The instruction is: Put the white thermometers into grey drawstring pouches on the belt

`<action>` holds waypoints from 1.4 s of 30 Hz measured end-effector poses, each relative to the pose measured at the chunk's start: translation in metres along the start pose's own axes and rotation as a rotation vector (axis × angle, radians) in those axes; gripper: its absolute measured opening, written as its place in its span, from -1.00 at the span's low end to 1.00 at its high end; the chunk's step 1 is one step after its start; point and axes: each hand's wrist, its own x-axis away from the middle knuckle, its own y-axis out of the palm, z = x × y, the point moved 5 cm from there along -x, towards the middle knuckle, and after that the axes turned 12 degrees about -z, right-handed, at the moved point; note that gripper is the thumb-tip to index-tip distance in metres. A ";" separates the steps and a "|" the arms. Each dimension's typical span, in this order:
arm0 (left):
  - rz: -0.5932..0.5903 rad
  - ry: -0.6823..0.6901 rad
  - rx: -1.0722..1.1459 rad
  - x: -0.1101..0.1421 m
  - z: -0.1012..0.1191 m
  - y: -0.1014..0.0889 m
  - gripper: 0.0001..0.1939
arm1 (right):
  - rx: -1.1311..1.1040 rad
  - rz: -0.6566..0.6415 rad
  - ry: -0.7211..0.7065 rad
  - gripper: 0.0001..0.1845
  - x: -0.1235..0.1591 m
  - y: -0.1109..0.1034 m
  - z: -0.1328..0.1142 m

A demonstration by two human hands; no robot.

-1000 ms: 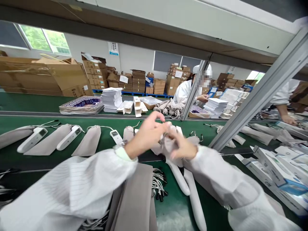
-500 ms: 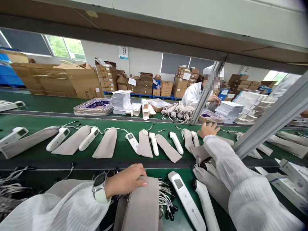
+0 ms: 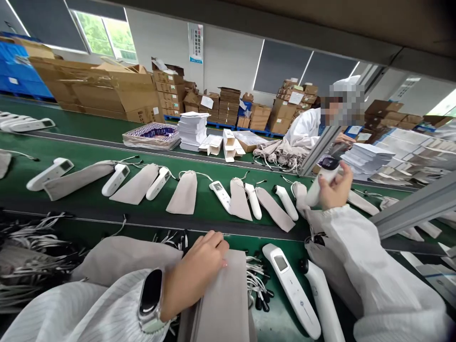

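My right hand (image 3: 337,187) is closed around a white infrared thermometer (image 3: 314,191), lifted above the belt with its black sensor end up. Below my left hand (image 3: 203,266) lies a stack of grey drawstring pouches (image 3: 224,299); its bent fingers grip the stack's top edge, partly hidden. White cords with black toggles (image 3: 257,282) stick out beside the stack. Just right of them, a thermometer with a display (image 3: 292,289) lies face up, and another thermometer (image 3: 322,299) lies on its side by my right sleeve.
Thermometers and grey pouches (image 3: 183,192) lie spaced along the green belt (image 3: 89,202). Across it stand a patterned tray (image 3: 151,135), stacked white paper (image 3: 193,130) and a pouch heap (image 3: 280,154). A co-worker (image 3: 306,126) sits behind a slanted metal post (image 3: 320,147). Corded pouches (image 3: 28,266) crowd the left.
My right hand, earlier spread over the belt, now holds a thermometer raised off it. My left hand stays on the pouch stack, its fingers more bent. The view has tilted downward less.
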 end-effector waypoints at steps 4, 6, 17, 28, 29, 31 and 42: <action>0.048 0.004 -0.086 0.002 0.003 0.005 -0.83 | -0.807 -0.111 -0.109 -0.35 0.061 0.014 -0.057; 0.039 -0.002 -0.064 0.001 0.000 0.008 -0.84 | -0.975 -0.228 -0.020 -0.39 0.092 0.032 -0.078; -0.141 -0.054 0.249 -0.004 -0.013 0.007 -0.90 | -1.134 -0.563 0.089 -0.37 0.129 0.088 -0.111; -0.102 -0.048 0.346 -0.001 -0.011 -0.005 -0.88 | -1.344 -0.650 0.154 -0.48 0.138 0.100 -0.115; -0.103 -0.046 0.369 -0.001 -0.011 -0.004 -0.86 | -1.354 -0.632 0.144 -0.48 0.135 0.099 -0.114; -0.081 -0.015 0.401 -0.001 -0.010 -0.005 -0.82 | -1.375 -0.650 0.158 -0.47 0.135 0.100 -0.114; 0.352 0.017 0.292 0.003 -0.031 -0.034 -0.72 | -0.864 -1.558 0.214 -0.48 0.189 0.116 -0.127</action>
